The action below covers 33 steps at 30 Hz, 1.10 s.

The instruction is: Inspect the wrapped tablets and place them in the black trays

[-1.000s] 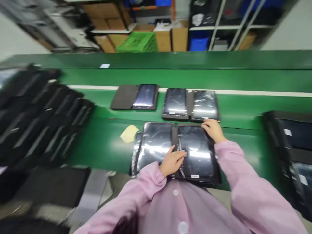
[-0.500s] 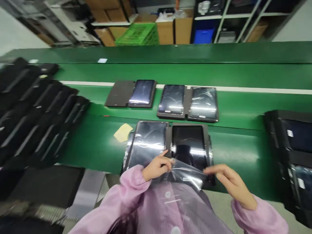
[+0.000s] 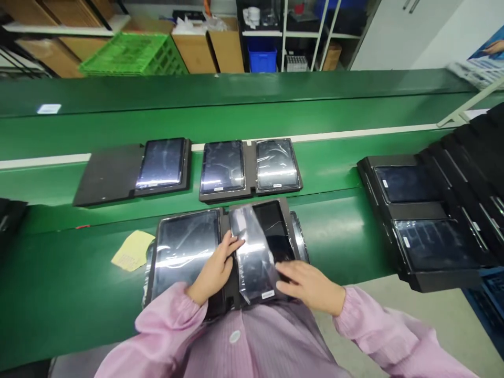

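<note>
The left hand (image 3: pixel 214 268) lies palm down over the middle of a dark open tray (image 3: pixel 225 223), its fingertips touching the left side of a clear film (image 3: pixel 254 257); whether they pinch the film cannot be told. The right hand (image 3: pixel 309 283) comes in from the other side, thumb and forefinger apart, the fingertips at the film's right edge. The film lies slantwise over the left part of a black-screened right panel (image 3: pixel 271 220), whose upper right part shows uncovered, and a small white label (image 3: pixel 268 294) sits near the film's lower end. Beside it, in the tray's left half, lies a glossy left panel (image 3: pixel 187 247), partly hidden by the left forearm. Other shiny edges poke out beneath the tray on both sides. A yellow paper (image 3: pixel 134 250) lies just left of the tray on the green tabletop (image 3: pixel 331 236). Farther back, a second tray (image 3: pixel 250 170) carries two glossy panels side by side, and to its left a third tray (image 3: pixel 108 176) carries one in its right half. Well to the right, dark trays with panels form a slanting stack (image 3: pixel 417 211). Beyond the tabletop stand a green crate (image 3: pixel 134 54), cardboard boxes (image 3: pixel 195 52) and a blue bin (image 3: pixel 262 59).
</note>
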Each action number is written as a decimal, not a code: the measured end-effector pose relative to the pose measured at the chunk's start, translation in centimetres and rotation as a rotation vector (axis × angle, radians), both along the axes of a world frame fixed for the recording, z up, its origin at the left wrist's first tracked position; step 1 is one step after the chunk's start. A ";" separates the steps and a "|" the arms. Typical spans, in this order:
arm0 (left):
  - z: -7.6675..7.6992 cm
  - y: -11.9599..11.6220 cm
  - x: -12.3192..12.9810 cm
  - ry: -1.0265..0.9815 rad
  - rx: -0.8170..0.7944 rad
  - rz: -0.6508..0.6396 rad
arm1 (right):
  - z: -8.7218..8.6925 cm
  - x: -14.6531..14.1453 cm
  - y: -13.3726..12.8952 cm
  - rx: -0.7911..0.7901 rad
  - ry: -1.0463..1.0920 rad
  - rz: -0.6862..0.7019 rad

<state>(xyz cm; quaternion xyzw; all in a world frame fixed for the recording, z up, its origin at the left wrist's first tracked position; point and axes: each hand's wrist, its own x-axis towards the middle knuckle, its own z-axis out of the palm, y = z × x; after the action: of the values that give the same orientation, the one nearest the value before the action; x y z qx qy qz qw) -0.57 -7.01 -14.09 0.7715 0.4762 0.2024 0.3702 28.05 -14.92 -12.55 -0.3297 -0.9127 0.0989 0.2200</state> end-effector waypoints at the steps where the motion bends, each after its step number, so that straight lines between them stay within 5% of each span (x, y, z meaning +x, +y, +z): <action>1: -0.1 0.7 0.1 0.059 0.059 -0.047 | 0.0 0.0 0.8 0.035 -0.021 -0.065; 4: 0.0 2.2 -0.1 0.191 0.146 -0.156 | 0.5 -0.2 3.8 0.037 -0.049 -0.164; 9: 0.8 2.8 -0.7 0.221 0.121 -0.178 | 1.7 -1.3 10.4 -0.364 0.277 -0.363; 14: 1.8 2.9 -0.6 0.159 0.048 -0.150 | 1.8 -1.7 14.1 -0.495 0.441 -0.629; 24: 1.2 2.9 -0.3 0.157 0.106 -0.216 | 2.9 0.0 11.3 -0.789 0.636 -0.806; 29: 1.3 -0.9 -0.5 0.194 0.182 -0.317 | 2.4 -1.7 8.9 -0.817 0.485 -1.040; 33: -0.1 -3.8 -1.0 0.061 0.169 -0.344 | 1.8 -3.8 8.0 -0.764 0.433 -1.172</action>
<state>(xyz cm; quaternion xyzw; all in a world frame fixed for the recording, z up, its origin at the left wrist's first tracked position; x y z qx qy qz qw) -1.61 -10.76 -14.20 0.8757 0.3295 0.1521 0.3186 24.29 -6.87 -10.77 -0.7905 -0.4246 0.3393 0.2822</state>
